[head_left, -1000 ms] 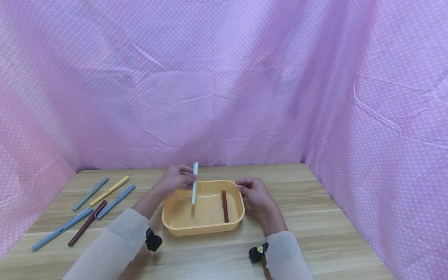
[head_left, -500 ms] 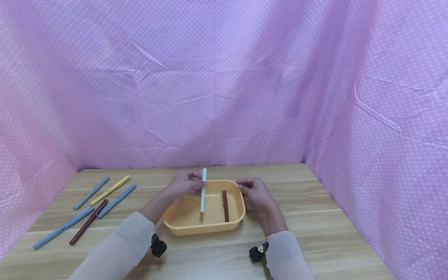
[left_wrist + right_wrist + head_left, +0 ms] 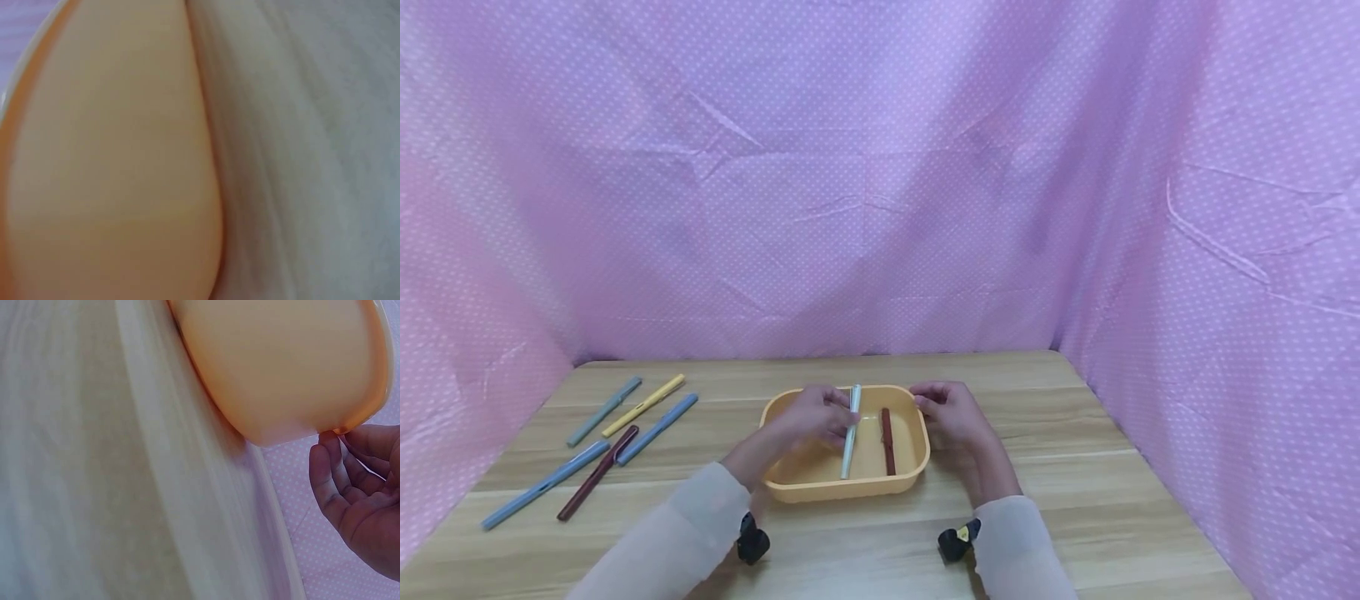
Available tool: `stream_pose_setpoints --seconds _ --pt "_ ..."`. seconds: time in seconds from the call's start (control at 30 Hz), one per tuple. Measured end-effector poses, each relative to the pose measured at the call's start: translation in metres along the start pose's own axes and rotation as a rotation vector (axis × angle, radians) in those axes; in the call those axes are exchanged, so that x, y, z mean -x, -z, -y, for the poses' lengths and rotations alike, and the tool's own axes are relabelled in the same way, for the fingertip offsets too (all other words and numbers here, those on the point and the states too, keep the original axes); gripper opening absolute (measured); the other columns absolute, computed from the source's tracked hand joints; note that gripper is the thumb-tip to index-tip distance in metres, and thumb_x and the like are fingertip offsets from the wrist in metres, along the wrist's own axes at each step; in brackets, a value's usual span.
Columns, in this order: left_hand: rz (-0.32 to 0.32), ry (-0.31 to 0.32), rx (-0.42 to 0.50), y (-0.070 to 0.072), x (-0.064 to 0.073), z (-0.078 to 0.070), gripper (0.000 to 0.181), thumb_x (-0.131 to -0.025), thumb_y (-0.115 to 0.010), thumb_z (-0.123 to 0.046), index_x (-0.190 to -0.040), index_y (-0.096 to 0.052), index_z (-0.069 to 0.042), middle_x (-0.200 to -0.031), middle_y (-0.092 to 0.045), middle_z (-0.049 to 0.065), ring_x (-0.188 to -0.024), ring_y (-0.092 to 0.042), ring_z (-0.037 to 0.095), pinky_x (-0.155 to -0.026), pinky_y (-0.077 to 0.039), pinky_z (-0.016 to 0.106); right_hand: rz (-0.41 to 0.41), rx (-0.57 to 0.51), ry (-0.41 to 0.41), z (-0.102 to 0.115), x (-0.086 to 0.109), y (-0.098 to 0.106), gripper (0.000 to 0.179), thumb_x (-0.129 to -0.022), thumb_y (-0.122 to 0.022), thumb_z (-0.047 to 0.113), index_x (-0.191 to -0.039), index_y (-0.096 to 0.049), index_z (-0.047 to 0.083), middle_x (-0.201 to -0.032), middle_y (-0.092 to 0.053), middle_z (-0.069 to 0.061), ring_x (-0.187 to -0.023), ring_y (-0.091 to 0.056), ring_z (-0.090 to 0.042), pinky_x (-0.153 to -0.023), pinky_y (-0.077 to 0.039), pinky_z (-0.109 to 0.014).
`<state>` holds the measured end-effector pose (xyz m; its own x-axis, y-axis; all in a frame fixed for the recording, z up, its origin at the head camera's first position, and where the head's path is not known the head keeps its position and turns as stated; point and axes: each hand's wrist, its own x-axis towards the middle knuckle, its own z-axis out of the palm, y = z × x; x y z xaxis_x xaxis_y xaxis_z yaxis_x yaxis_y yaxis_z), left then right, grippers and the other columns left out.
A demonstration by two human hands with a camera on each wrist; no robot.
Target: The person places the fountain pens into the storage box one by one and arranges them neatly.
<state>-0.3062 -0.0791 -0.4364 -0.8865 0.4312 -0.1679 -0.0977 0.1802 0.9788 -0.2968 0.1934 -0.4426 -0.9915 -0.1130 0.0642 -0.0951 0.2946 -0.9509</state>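
My left hand [image 3: 817, 414] is inside the yellow plastic tray [image 3: 808, 493], with its fingers and thumb gripping a pale mint pen [image 3: 850, 446]. The pen leans lengthwise, its lower end close over the tray floor. To its right, a dark red pen [image 3: 888, 442] lies in the tray. At the far right corner, my right hand [image 3: 953, 411] pinches the rim; in the right wrist view its thumb and fingertips meet the edge of the tray [image 3: 287, 369]. The left wrist view shows only the tray's outer wall [image 3: 119, 137], with the hand out of sight.
On the left of the wooden table [image 3: 842, 558] lie several capped pens: a grey-green pen [image 3: 604, 412], a yellow pen [image 3: 643, 406], a blue pen [image 3: 657, 429], a longer blue pen [image 3: 546, 485] and a maroon pen [image 3: 598, 473]. Pink dotted cloth [image 3: 865, 208] hangs around the table.
My left hand has moved right and down with the mint pen, from over the tray's left side into the tray beside the red pen. The right hand has stayed at the rim.
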Motion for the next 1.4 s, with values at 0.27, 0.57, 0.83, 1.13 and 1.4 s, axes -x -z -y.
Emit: stream_pose_setpoints --seconds 0.27,0.57,0.83,1.13,1.4 --pt "0.032 0.019 0.000 -0.014 -0.001 0.006 0.034 -0.091 -0.073 -0.001 -0.117 -0.057 0.012 -0.094 -0.068 0.018 -0.076 -0.070 0.025 -0.073 -0.065 0.041 0.013 0.032 0.023 0.000 0.000 0.000 0.020 -0.100 -0.061 0.000 -0.117 -0.071 -0.005 -0.108 -0.074 -0.015 -0.097 -0.071 -0.024 -0.085 -0.061 -0.033" --pt "0.077 0.078 0.027 -0.023 -0.005 0.007 0.029 -0.093 -0.070 0.001 -0.116 -0.055 0.011 -0.091 -0.068 0.018 -0.074 -0.068 0.025 -0.071 -0.065 0.041 0.002 0.026 0.002 0.001 0.002 0.000 0.020 -0.100 -0.061 0.000 -0.117 -0.071 -0.004 -0.106 -0.074 -0.014 -0.094 -0.072 -0.025 -0.083 -0.063 -0.035" --pt "0.062 0.122 0.026 -0.026 -0.007 0.006 0.024 -0.094 -0.068 0.003 -0.114 -0.058 0.013 -0.092 -0.067 0.019 -0.076 -0.068 0.025 -0.073 -0.065 0.041 -0.009 0.014 -0.008 0.002 0.001 0.000 0.020 -0.100 -0.062 0.001 -0.116 -0.072 -0.004 -0.102 -0.074 -0.011 -0.092 -0.071 -0.023 -0.081 -0.063 -0.034" --pt "0.038 0.160 0.025 -0.031 -0.009 0.006 0.027 -0.096 -0.065 0.005 -0.118 -0.059 0.017 -0.094 -0.066 0.022 -0.078 -0.067 0.027 -0.074 -0.065 0.039 -0.016 0.027 -0.003 0.001 0.000 -0.001 0.018 -0.099 -0.063 0.001 -0.115 -0.073 -0.003 -0.101 -0.073 -0.010 -0.092 -0.070 -0.021 -0.082 -0.062 -0.033" --pt "0.024 0.180 0.078 -0.034 -0.012 0.005 0.028 -0.094 -0.065 0.008 -0.119 -0.058 0.018 -0.093 -0.066 0.023 -0.076 -0.067 0.027 -0.075 -0.065 0.041 -0.011 0.021 -0.005 0.002 -0.001 -0.002 0.019 -0.100 -0.062 0.002 -0.116 -0.072 -0.003 -0.106 -0.074 -0.013 -0.096 -0.071 -0.024 -0.085 -0.061 -0.034"
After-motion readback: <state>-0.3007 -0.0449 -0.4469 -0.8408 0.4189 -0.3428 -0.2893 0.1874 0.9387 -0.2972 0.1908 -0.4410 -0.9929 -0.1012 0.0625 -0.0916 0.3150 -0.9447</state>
